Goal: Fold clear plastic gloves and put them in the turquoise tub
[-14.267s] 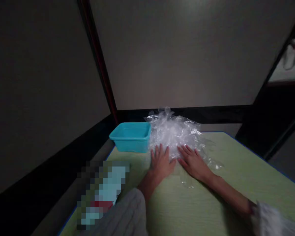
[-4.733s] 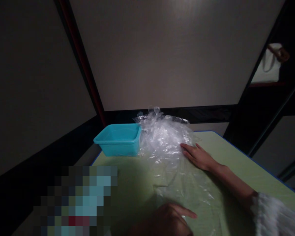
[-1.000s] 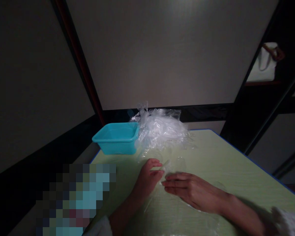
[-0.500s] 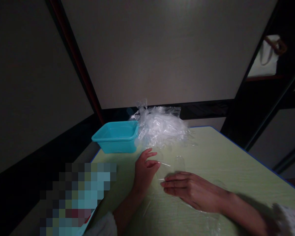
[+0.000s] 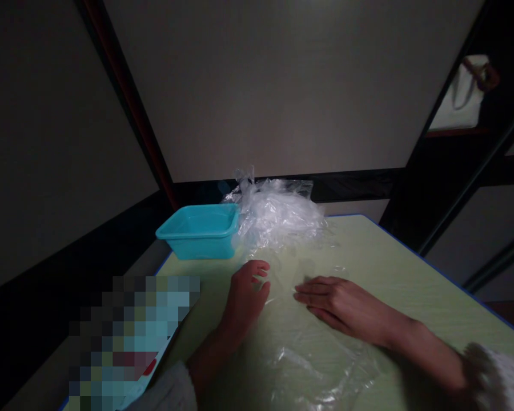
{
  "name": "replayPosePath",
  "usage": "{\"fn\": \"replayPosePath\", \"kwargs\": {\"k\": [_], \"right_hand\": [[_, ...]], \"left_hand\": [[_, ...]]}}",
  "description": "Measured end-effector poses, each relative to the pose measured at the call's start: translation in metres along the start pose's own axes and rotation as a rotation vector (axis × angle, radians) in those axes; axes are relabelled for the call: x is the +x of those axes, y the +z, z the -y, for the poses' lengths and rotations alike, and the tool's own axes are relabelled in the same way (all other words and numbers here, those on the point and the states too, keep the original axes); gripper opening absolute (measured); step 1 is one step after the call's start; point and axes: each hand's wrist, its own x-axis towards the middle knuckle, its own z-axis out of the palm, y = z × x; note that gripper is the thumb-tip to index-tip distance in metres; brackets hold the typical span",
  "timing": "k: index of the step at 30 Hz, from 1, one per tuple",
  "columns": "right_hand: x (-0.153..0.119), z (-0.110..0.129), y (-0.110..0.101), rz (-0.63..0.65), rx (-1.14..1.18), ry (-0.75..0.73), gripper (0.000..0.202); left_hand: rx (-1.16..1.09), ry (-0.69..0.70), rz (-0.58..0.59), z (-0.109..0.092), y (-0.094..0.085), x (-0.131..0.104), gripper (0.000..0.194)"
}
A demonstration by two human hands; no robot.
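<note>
A thin clear plastic glove, hard to make out, lies crumpled on the table between and in front of my arms. My left hand is just above the table, with curled fingers and a gap between the thumb and fingertips. Nothing shows in its grasp. Lying nearly flat, my right hand has its fingers stretched to the left over the tabletop and the edge of the clear plastic. Farther back is a heap of clear plastic, beside a turquoise basin.
The pale green table has a blue edge and stands against a grey panel. A pixelated light-blue object is at the left edge. A white bag sits on a shelf at right.
My right hand has moved slightly up and right. My left thumb and fingers have parted from their pinch. The clear plastic has shifted nearer to me and bunched up.
</note>
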Motion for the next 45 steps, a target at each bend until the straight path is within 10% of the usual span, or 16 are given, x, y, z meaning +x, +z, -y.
{"fn": "replayPosePath", "kwargs": {"k": [15,26,45], "right_hand": [[-0.004,-0.023,0.016,-0.037,0.033,0.185,0.059],[-0.006,-0.023,0.013,-0.024,0.108,0.107,0.052],[0.000,-0.007,0.004,-0.034,0.073,-0.001,0.042]], "left_hand": [[0.394,0.264,0.583,-0.005,0.005,-0.027,0.054],[0.110,-0.039,0.084,0.027,0.014,-0.009,0.048],[-0.177,-0.221,0.008,0.013,0.019,0.006,0.048]]}}
